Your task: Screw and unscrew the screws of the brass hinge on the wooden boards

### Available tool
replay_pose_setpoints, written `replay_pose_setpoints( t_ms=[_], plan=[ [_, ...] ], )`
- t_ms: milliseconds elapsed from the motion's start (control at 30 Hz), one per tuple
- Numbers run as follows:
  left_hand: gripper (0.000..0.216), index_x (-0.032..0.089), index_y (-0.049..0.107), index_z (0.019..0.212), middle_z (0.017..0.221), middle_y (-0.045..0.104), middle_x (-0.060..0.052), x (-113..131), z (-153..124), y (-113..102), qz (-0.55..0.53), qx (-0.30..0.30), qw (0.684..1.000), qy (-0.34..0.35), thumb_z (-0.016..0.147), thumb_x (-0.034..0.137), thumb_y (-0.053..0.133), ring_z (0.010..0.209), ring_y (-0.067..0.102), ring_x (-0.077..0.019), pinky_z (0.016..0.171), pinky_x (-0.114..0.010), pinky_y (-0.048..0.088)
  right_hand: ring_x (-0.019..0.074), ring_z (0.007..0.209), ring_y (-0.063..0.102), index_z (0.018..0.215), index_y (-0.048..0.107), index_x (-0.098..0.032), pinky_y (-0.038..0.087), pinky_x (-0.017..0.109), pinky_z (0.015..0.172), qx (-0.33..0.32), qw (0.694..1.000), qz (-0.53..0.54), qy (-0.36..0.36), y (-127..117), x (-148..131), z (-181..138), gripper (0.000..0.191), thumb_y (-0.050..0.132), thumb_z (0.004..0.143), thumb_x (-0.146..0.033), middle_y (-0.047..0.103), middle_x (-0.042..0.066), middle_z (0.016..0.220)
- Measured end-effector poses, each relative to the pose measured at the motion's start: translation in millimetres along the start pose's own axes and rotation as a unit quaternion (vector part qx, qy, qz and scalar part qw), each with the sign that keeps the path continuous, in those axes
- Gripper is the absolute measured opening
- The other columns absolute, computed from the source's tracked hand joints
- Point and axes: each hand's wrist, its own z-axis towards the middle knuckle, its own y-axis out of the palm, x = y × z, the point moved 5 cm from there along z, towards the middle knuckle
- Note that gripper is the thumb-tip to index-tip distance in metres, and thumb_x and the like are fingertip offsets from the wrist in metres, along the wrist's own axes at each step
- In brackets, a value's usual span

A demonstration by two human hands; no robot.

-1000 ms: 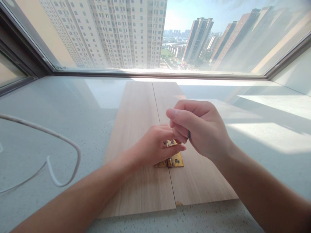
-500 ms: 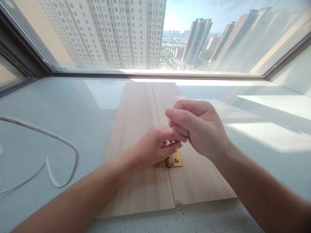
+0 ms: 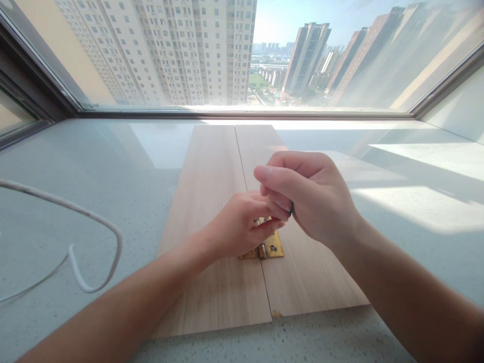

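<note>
A brass-coloured hinge (image 3: 276, 246) lies across the seam between two light wooden boards (image 3: 212, 176), with a screw head visible in its right leaf. Over the hinge, my left hand (image 3: 242, 222) has its thumb and fingers drawn together in a pinch, and whatever is between the fingertips is hidden. My right hand (image 3: 310, 194) is closed in a fist just above and to the right, against the left fingertips. A small dark piece (image 3: 291, 209) shows at the underside of this fist; the rest of it is covered.
A white cable (image 3: 113, 252) loops over the speckled pale countertop (image 3: 75, 176) on the left. Behind the boards runs the window frame (image 3: 242, 115), with tall buildings outside. Sunlit patches fall on the surface at the right.
The whole view has shifted slightly. My right fist has turned a little, and more of the dark piece shows beneath it. My left hand stays over the hinge.
</note>
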Motion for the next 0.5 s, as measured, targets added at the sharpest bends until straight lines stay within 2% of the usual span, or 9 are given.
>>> replay_pose_setpoints(
  t_ms=[133,233,300,400,500],
  plan=[
    [0.016,0.013,0.061,0.067,0.075,0.067,-0.003,-2,0,2,-0.003,-0.032,0.999,-0.017,0.082,0.012,0.055,0.075,0.06,-0.0118,0.069,-0.023,0.049,0.0077,0.046,0.04,0.05,0.046,-0.019,0.029,0.025,0.043,-0.004,0.999,-0.041,-0.009,-3,-4,2,0.034,0.058,0.079,-0.031,0.042,-0.004,0.047],
    [0.016,0.013,0.064,0.073,0.075,0.066,-0.004,-6,-2,4,-0.002,-0.054,0.998,-0.042,0.084,0.018,0.054,0.072,0.059,-0.0121,0.066,-0.024,0.049,0.0101,0.056,0.049,0.059,0.057,-0.019,0.037,0.025,0.05,-0.054,0.988,-0.14,-0.039,-9,-13,4,0.022,0.058,0.078,-0.029,0.054,-0.002,0.058],
    [0.015,0.014,0.065,0.075,0.074,0.066,-0.003,-7,-2,4,-0.006,-0.055,0.997,-0.051,0.084,0.017,0.054,0.07,0.059,-0.0118,0.066,-0.024,0.048,0.0133,0.07,0.056,0.072,0.065,-0.02,0.042,0.027,0.06,-0.13,0.964,-0.224,-0.066,-14,-21,3,0.01,0.06,0.076,-0.027,0.063,0.0,0.074],
    [0.016,0.014,0.064,0.072,0.071,0.065,-0.002,-6,-1,4,-0.006,-0.065,0.996,-0.061,0.083,0.015,0.053,0.07,0.058,-0.0122,0.065,-0.024,0.047,0.0171,0.084,0.058,0.092,0.067,-0.025,0.045,0.029,0.067,-0.231,0.911,-0.337,-0.055,-26,-27,-1,0.019,0.062,0.075,-0.028,0.066,0.001,0.096],
    [0.016,0.013,0.065,0.075,0.074,0.066,-0.004,-6,-2,6,-0.014,-0.085,0.994,-0.065,0.085,0.016,0.052,0.077,0.058,-0.0139,0.069,-0.026,0.047,0.0167,0.084,0.06,0.099,0.067,-0.029,0.046,0.029,0.067,-0.274,0.876,-0.395,-0.038,-37,-30,-5,0.023,0.059,0.078,-0.029,0.067,-0.001,0.096]
  ],
)
